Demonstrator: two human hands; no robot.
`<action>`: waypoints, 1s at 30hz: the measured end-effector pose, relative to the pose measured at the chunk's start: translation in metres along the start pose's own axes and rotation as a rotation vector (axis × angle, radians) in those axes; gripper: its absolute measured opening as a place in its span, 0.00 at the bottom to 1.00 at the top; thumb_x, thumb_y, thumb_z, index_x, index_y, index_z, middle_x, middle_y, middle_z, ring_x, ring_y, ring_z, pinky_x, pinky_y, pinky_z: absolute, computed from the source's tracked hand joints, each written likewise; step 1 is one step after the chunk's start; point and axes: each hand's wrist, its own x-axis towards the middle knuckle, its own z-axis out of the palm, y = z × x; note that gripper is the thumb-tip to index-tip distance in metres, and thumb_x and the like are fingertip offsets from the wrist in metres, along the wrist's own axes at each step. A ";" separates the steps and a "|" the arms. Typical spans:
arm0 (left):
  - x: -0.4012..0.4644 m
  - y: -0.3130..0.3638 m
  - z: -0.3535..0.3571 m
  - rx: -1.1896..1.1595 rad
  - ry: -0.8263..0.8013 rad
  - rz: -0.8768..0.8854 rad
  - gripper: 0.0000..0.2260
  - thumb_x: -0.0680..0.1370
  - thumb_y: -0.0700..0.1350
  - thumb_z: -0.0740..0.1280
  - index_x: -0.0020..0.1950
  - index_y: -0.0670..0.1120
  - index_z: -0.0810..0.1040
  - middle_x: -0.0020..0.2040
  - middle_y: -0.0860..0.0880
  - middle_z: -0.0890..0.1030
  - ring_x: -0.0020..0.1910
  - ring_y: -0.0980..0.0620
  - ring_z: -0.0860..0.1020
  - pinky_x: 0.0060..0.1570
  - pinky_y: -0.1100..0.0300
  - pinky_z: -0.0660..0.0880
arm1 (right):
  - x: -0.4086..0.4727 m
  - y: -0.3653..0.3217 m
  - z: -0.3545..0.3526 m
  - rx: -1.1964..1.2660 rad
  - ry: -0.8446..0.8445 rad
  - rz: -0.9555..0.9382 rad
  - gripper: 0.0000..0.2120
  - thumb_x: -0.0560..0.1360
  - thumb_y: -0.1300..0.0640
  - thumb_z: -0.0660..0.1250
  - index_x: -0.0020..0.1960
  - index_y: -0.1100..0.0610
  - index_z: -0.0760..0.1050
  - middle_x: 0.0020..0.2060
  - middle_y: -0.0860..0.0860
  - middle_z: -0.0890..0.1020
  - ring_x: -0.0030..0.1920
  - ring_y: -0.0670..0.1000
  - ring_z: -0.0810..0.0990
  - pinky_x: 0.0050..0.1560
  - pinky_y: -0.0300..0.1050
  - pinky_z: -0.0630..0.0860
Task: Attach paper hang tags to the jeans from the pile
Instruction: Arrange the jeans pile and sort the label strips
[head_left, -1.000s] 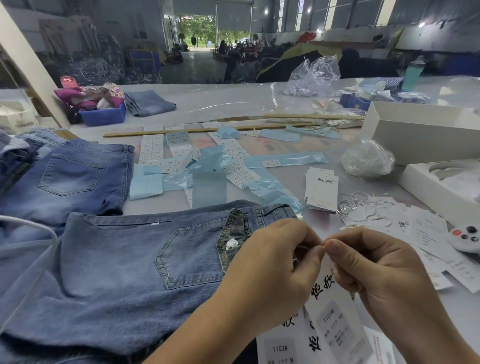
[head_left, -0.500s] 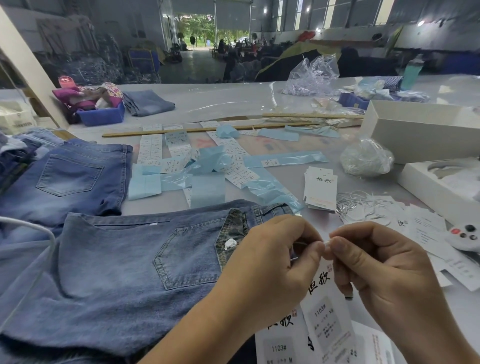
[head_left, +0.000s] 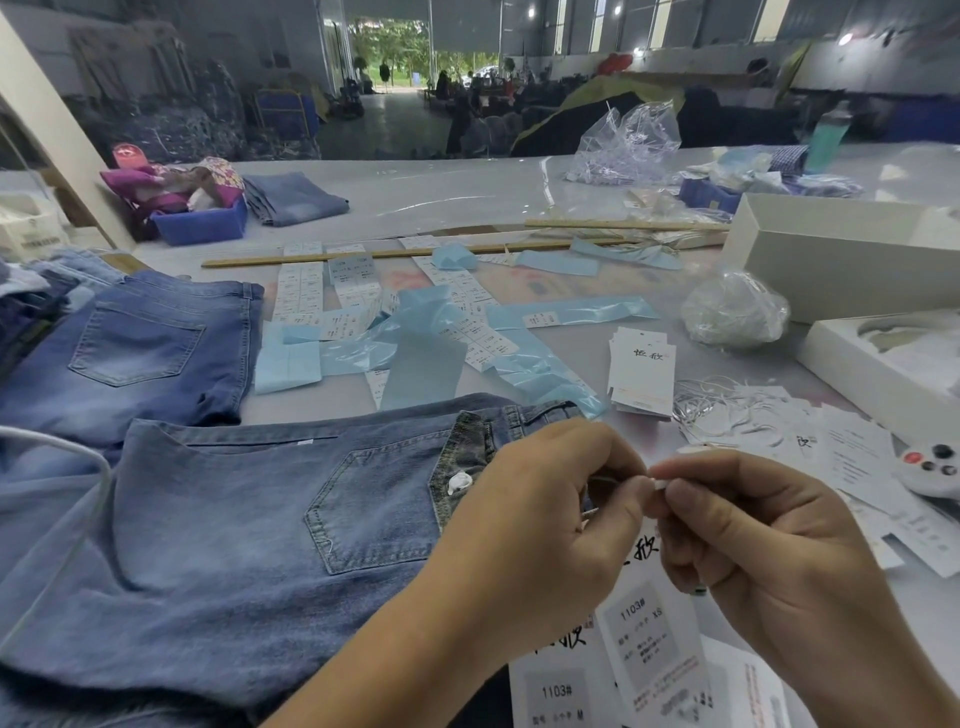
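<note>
Fingertips (head_left: 641, 491) of both hands pinched a thin string; the hang tag (head_left: 652, 639) hung lengthwise toward the viewer, beside jeans (head_left: 234, 519) on a grey factory table (head_left: 415, 192).

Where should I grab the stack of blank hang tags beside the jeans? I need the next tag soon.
Take the stack of hang tags by its long side edges, fingers coming down from above. It lies flat on the table, slightly fanned, hole end away from you, so pinching the sides probably lifts one tag cleanly. The string bundle crowds its right edge.
</note>
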 end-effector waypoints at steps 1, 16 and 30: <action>0.000 0.000 0.000 0.021 0.000 0.013 0.04 0.76 0.48 0.66 0.44 0.50 0.79 0.37 0.61 0.75 0.38 0.64 0.73 0.37 0.73 0.65 | 0.000 0.000 0.000 -0.009 0.002 -0.001 0.26 0.53 0.44 0.85 0.42 0.60 0.85 0.31 0.62 0.81 0.24 0.51 0.74 0.23 0.41 0.70; -0.002 -0.003 0.001 0.206 0.036 0.084 0.04 0.77 0.49 0.65 0.44 0.51 0.78 0.40 0.57 0.75 0.39 0.57 0.73 0.38 0.55 0.73 | 0.002 0.003 0.001 -0.220 -0.012 -0.102 0.26 0.59 0.37 0.80 0.44 0.57 0.84 0.30 0.59 0.80 0.24 0.53 0.74 0.26 0.37 0.72; -0.005 -0.006 0.002 0.232 0.039 0.077 0.04 0.77 0.49 0.64 0.44 0.51 0.77 0.41 0.57 0.76 0.39 0.57 0.74 0.39 0.55 0.74 | 0.000 0.007 0.001 -0.312 -0.023 -0.133 0.25 0.61 0.35 0.77 0.44 0.55 0.84 0.30 0.56 0.81 0.26 0.52 0.75 0.28 0.37 0.73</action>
